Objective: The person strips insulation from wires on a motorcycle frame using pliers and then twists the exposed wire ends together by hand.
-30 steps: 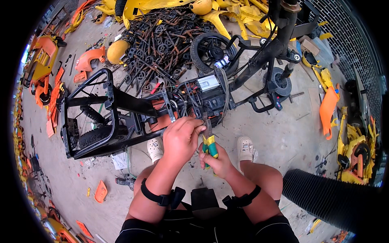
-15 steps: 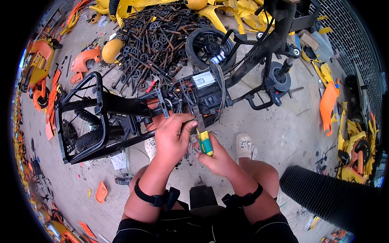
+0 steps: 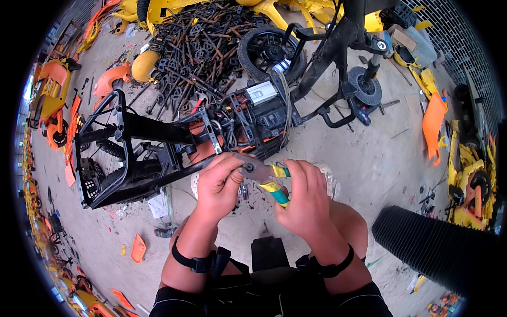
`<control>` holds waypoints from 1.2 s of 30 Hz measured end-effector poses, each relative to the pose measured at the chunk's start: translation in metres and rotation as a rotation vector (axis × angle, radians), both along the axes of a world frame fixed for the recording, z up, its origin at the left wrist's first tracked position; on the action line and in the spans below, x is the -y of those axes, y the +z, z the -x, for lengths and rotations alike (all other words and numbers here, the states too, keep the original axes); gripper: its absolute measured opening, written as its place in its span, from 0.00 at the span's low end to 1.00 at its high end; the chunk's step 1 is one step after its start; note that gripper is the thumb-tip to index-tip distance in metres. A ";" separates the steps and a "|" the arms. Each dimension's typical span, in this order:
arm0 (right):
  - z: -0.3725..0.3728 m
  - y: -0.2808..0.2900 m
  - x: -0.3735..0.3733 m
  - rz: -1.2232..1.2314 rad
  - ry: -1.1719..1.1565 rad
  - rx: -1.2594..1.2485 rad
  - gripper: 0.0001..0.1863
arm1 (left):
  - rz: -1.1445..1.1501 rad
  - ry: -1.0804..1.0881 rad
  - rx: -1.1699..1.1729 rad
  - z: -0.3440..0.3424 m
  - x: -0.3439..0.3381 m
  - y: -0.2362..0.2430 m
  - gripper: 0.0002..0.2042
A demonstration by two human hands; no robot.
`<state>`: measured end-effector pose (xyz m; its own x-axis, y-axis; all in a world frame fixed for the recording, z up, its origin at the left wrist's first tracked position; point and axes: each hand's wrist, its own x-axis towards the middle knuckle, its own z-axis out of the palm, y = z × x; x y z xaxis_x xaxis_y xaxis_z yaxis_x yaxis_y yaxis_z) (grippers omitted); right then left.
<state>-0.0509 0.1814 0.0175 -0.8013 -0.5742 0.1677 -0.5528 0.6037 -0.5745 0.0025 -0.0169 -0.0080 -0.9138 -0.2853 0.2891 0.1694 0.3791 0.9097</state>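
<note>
In front of the dismantled black scooter frame (image 3: 127, 153) I have pliers (image 3: 272, 186) with yellow-green handles, tilted and spread apart. My right hand (image 3: 306, 203) grips these handles at their right end. My left hand (image 3: 219, 185) pinches at the metal head of the pliers, fingers curled; what exactly lies between its fingertips is too small to make out. Just beyond both hands are the frame's wiring, a silver controller box (image 3: 262, 93) and an orange panel (image 3: 208, 150). My knees and two cream shoes are partly visible below.
A pile of rusty metal parts (image 3: 195, 55) and a loose wheel (image 3: 264, 53) lie beyond the frame. Yellow and orange body panels (image 3: 433, 124) line both sides. A black ribbed tube (image 3: 422, 248) lies at lower right, a small orange piece (image 3: 138, 247) at lower left.
The pliers have swung from nearly upright to a slant, their handles now wider apart. My right hand has moved up and to the right; my left hand still pinches at the metal end.
</note>
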 end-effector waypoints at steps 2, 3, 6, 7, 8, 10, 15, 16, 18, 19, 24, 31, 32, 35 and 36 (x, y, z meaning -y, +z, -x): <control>-0.003 -0.001 -0.007 0.027 0.011 0.006 0.39 | -0.018 -0.006 0.022 -0.006 -0.004 0.001 0.06; -0.005 -0.002 -0.009 0.039 0.017 0.007 0.39 | -0.039 -0.003 0.002 -0.008 -0.007 0.000 0.05; -0.008 0.000 -0.014 0.039 0.041 0.261 0.34 | -0.069 0.028 0.003 -0.013 -0.018 0.002 0.03; -0.011 -0.001 -0.015 0.077 0.033 0.313 0.32 | -0.057 0.052 0.045 -0.015 -0.023 0.006 0.03; -0.015 -0.005 -0.014 0.116 0.026 0.365 0.30 | -0.044 0.078 0.088 -0.016 -0.027 0.009 0.03; -0.019 -0.012 -0.014 0.173 0.020 0.445 0.27 | 0.079 0.087 0.095 -0.015 -0.029 0.015 0.03; -0.028 -0.022 -0.015 0.208 -0.020 0.571 0.21 | 0.200 0.107 0.197 -0.014 -0.032 0.017 0.03; -0.029 -0.023 -0.014 0.197 -0.032 0.590 0.20 | 0.214 0.104 0.214 -0.014 -0.032 0.018 0.03; -0.030 -0.026 -0.013 0.174 -0.056 0.627 0.18 | 0.244 0.096 0.249 -0.014 -0.031 0.019 0.03; -0.032 -0.031 -0.012 0.201 -0.058 0.677 0.17 | 0.264 0.095 0.253 -0.013 -0.031 0.018 0.03; -0.042 -0.050 -0.004 0.304 -0.071 0.871 0.15 | 0.337 0.086 0.315 -0.013 -0.025 0.016 0.04; -0.042 -0.068 0.000 0.268 -0.103 0.963 0.15 | 0.406 0.087 0.422 -0.013 -0.018 0.004 0.06; -0.042 -0.070 0.000 0.238 -0.116 0.930 0.16 | 0.430 0.082 0.454 -0.011 -0.019 0.001 0.06; -0.040 -0.071 0.003 0.156 -0.135 0.853 0.19 | 0.476 0.085 0.525 -0.009 -0.015 -0.005 0.07; -0.038 -0.072 0.002 0.130 -0.143 0.829 0.20 | 0.485 0.084 0.542 -0.008 -0.017 -0.007 0.07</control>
